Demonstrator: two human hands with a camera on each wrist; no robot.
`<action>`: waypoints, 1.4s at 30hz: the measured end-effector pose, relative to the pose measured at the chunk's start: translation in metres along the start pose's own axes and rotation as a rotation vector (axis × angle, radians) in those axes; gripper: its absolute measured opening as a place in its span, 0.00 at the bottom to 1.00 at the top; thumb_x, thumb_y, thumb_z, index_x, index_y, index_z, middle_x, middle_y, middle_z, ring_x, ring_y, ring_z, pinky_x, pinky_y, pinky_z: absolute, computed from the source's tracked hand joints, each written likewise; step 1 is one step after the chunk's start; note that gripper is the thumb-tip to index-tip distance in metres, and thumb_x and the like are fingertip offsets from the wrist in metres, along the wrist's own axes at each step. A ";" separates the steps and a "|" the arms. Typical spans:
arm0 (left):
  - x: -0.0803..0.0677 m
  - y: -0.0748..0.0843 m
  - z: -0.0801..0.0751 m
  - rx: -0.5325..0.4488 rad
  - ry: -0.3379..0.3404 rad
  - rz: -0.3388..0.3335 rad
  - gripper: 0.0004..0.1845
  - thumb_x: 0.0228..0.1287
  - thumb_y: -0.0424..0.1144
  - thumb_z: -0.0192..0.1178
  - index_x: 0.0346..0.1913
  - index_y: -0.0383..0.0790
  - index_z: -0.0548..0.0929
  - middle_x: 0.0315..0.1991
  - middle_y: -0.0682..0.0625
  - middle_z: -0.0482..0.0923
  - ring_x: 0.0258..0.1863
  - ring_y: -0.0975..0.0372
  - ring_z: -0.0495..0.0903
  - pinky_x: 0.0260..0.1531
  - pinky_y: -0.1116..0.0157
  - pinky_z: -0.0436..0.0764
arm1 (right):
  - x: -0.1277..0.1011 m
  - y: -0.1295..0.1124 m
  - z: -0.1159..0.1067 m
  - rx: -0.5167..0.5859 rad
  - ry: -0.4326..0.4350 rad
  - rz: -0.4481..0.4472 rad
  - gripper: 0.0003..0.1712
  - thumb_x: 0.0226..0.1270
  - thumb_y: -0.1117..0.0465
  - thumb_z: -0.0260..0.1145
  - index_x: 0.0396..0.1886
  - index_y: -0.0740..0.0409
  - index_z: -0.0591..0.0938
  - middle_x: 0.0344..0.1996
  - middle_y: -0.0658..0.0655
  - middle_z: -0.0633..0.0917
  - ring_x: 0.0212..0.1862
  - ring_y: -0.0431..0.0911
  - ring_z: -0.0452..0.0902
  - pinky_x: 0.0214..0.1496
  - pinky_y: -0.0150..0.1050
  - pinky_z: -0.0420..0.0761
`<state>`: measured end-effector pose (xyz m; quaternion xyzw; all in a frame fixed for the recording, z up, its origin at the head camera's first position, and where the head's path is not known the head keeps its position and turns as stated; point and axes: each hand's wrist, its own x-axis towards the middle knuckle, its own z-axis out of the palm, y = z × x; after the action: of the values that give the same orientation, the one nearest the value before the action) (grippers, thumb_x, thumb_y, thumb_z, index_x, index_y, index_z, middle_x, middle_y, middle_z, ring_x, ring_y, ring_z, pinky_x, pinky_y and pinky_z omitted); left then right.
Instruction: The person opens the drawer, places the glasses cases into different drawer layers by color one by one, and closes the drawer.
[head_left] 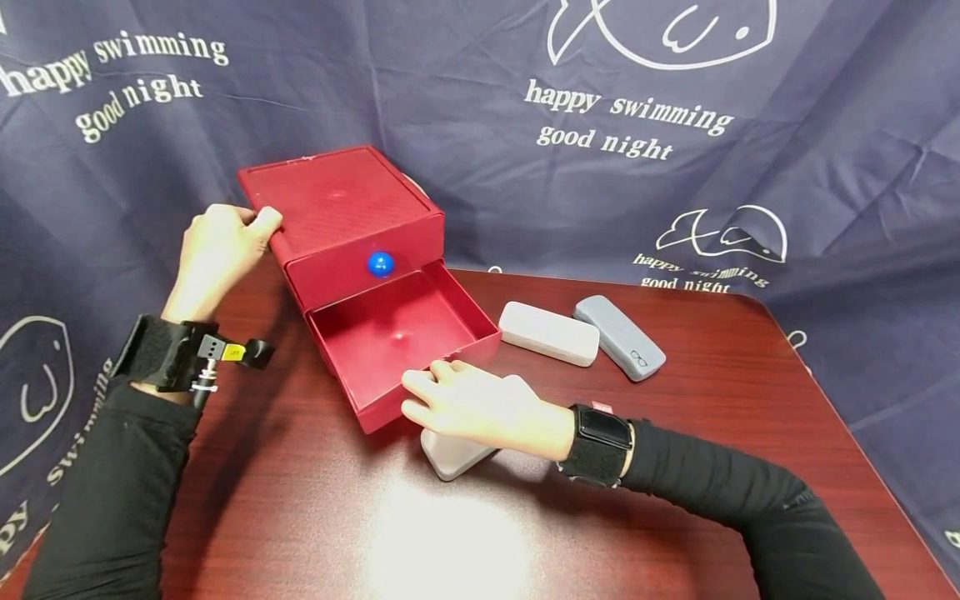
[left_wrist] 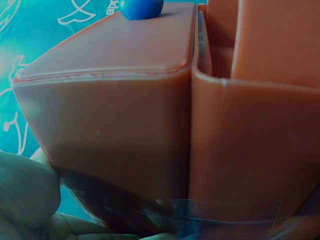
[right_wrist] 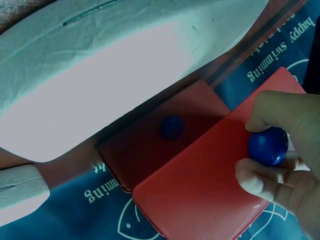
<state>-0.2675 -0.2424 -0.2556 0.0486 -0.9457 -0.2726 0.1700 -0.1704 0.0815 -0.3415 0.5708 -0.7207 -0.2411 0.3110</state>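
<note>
A red two-drawer box (head_left: pixel 337 196) stands at the back left of the table. Its lower drawer (head_left: pixel 397 333) is pulled out and looks bare inside; the upper drawer, with a blue knob (head_left: pixel 380 264), is closed. My left hand (head_left: pixel 221 250) grips the box by its left top edge, thumb on top. At the front of the lower drawer, my right hand (head_left: pixel 480 404) pinches that drawer's round blue knob (right_wrist: pixel 268 146), which the hand hides in the head view. Beneath the right hand lies a white case (head_left: pixel 450 457), partly covered.
Right of the drawer lies another white case (head_left: pixel 550 333), beside a grey glasses case (head_left: pixel 621 337) with a small glasses print. A dark blue printed cloth (head_left: pixel 480 125) hangs behind the reddish-brown table (head_left: pixel 300 517).
</note>
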 end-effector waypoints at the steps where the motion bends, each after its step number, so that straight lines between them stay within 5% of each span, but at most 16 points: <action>1: 0.000 0.000 0.000 -0.001 -0.001 -0.001 0.26 0.68 0.51 0.44 0.12 0.44 0.72 0.11 0.53 0.65 0.29 0.47 0.68 0.28 0.56 0.62 | -0.001 0.000 0.000 0.003 -0.006 0.001 0.08 0.61 0.63 0.59 0.40 0.52 0.74 0.44 0.54 0.75 0.34 0.45 0.72 0.35 0.32 0.74; 14: 0.002 -0.002 0.001 0.002 0.005 0.002 0.26 0.66 0.51 0.44 0.11 0.44 0.69 0.12 0.51 0.64 0.29 0.46 0.69 0.28 0.56 0.62 | -0.014 0.001 -0.001 0.181 -0.023 0.054 0.23 0.57 0.53 0.74 0.51 0.46 0.78 0.55 0.53 0.80 0.51 0.47 0.80 0.50 0.36 0.80; 22: 0.002 -0.002 0.000 0.001 0.009 0.002 0.26 0.66 0.51 0.45 0.11 0.44 0.70 0.12 0.49 0.66 0.29 0.46 0.69 0.28 0.56 0.62 | -0.032 0.007 -0.005 0.382 0.002 0.123 0.29 0.56 0.62 0.75 0.58 0.48 0.78 0.55 0.54 0.80 0.52 0.47 0.79 0.48 0.39 0.79; 27: 0.002 -0.001 0.000 0.002 0.009 0.005 0.26 0.66 0.51 0.45 0.10 0.45 0.68 0.12 0.51 0.64 0.29 0.45 0.70 0.28 0.56 0.62 | -0.043 0.007 -0.008 0.357 0.028 0.139 0.32 0.55 0.59 0.77 0.61 0.49 0.79 0.56 0.55 0.82 0.58 0.47 0.80 0.51 0.41 0.81; 33: 0.002 0.000 -0.001 0.010 0.010 0.011 0.26 0.67 0.51 0.44 0.10 0.46 0.67 0.11 0.52 0.61 0.28 0.46 0.68 0.28 0.56 0.62 | -0.051 0.007 -0.005 0.345 0.135 0.177 0.24 0.59 0.52 0.76 0.54 0.51 0.80 0.45 0.50 0.84 0.48 0.44 0.80 0.44 0.36 0.79; 42: 0.002 -0.002 0.000 0.011 0.005 0.011 0.26 0.67 0.51 0.44 0.11 0.46 0.69 0.11 0.53 0.62 0.28 0.47 0.68 0.27 0.56 0.62 | -0.059 0.005 0.003 0.443 0.112 0.181 0.25 0.59 0.43 0.75 0.51 0.50 0.82 0.46 0.48 0.85 0.49 0.43 0.80 0.47 0.35 0.79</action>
<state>-0.2691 -0.2439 -0.2559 0.0451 -0.9471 -0.2664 0.1733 -0.1672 0.1405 -0.3502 0.5708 -0.7856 -0.0162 0.2382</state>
